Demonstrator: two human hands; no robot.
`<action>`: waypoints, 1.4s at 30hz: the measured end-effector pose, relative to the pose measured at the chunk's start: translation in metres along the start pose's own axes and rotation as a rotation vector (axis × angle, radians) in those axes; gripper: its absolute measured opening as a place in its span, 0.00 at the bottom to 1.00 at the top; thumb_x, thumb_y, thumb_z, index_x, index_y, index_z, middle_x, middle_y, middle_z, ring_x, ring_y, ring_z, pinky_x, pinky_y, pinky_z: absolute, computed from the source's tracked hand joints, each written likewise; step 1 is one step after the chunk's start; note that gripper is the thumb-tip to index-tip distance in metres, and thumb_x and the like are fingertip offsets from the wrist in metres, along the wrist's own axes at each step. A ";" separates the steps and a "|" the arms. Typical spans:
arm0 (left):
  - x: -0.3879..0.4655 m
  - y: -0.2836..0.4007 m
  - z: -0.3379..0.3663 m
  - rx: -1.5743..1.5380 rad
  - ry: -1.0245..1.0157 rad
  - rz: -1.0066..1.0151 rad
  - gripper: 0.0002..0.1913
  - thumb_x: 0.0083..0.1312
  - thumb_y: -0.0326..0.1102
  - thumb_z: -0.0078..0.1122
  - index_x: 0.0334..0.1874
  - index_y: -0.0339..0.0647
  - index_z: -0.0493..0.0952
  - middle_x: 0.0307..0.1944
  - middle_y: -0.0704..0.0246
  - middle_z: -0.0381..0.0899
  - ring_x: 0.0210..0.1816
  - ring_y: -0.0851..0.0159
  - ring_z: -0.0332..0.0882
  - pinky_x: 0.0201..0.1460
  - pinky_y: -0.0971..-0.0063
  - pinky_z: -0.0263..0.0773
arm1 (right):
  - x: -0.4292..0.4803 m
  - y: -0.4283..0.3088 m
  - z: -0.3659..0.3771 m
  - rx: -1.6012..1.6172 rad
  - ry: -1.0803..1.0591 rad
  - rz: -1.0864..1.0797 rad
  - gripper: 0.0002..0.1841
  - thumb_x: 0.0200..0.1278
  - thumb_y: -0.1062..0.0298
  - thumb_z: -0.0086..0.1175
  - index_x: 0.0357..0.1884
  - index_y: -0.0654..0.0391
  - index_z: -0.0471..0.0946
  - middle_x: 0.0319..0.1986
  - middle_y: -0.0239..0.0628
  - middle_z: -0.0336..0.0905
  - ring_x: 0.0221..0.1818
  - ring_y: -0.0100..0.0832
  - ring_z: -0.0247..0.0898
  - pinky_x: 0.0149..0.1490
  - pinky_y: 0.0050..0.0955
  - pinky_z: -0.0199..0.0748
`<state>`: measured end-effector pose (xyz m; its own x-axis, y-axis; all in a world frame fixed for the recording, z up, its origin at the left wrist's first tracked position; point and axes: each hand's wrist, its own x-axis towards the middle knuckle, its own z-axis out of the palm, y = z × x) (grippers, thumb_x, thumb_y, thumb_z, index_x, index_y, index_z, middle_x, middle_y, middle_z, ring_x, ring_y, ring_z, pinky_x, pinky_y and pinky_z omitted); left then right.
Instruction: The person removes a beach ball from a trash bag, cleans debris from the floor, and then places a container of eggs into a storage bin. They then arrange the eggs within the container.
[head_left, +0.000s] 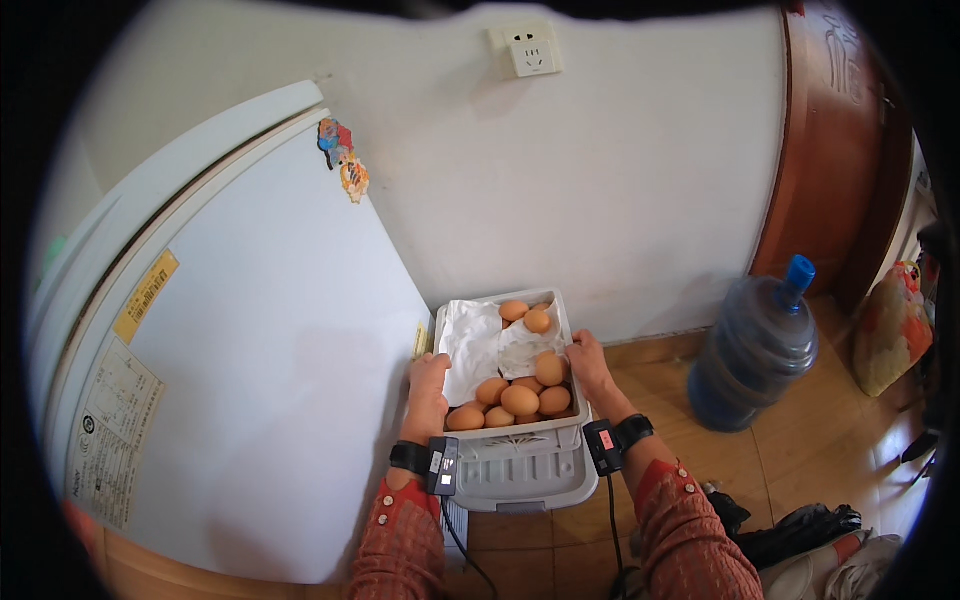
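My left hand (428, 390) grips the left side of a light plastic basket (517, 433), and my right hand (590, 363) grips its right side. Inside lie several brown eggs (520, 400), most of them near the front, with others at the back right. White paper (469, 337) covers the back left and part of the middle. Beneath the basket a grey plastic lid or box top (523, 491) with ribs shows. Most fingers of both hands are hidden behind the basket's sides. A strapped device with a cable sits on each wrist.
A white refrigerator (277, 337) stands close on the left. Behind the basket rises a wall with a socket (532, 58). On the tiled floor at right are a blue water jug (754, 352), a filled plastic bag (892, 330) and black plastic bags (795, 532). A brown door (825, 150) is beyond.
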<state>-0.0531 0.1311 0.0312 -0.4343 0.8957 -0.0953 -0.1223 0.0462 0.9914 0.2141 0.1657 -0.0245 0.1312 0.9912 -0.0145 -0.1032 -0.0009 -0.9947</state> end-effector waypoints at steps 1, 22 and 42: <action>-0.001 -0.001 0.000 0.009 -0.025 0.064 0.12 0.50 0.28 0.58 0.18 0.47 0.62 0.22 0.78 0.55 0.28 0.74 0.51 0.33 0.71 0.50 | -0.001 0.000 0.001 -0.041 0.017 -0.001 0.10 0.55 0.76 0.48 0.39 0.66 0.74 0.33 0.43 0.77 0.38 0.32 0.71 0.44 0.31 0.71; -0.144 -0.041 -0.026 0.064 0.264 0.128 0.27 0.66 0.37 0.59 0.66 0.36 0.65 0.60 0.62 0.69 0.60 0.58 0.68 0.63 0.61 0.64 | -0.020 0.006 -0.001 0.385 -0.283 0.193 0.31 0.75 0.61 0.43 0.76 0.57 0.49 0.64 0.40 0.65 0.64 0.31 0.63 0.66 0.29 0.64; -0.121 -0.047 -0.022 -0.496 0.251 -0.127 0.11 0.64 0.28 0.64 0.33 0.44 0.68 0.24 0.72 0.73 0.27 0.70 0.73 0.36 0.68 0.78 | -0.024 -0.003 -0.003 0.596 -0.376 0.213 0.26 0.76 0.66 0.43 0.72 0.57 0.56 0.60 0.38 0.70 0.60 0.30 0.68 0.62 0.30 0.70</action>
<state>-0.0143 0.0113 -0.0055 -0.5805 0.7613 -0.2890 -0.5653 -0.1212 0.8159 0.2144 0.1416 -0.0219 -0.2877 0.9559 -0.0591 -0.6211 -0.2332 -0.7483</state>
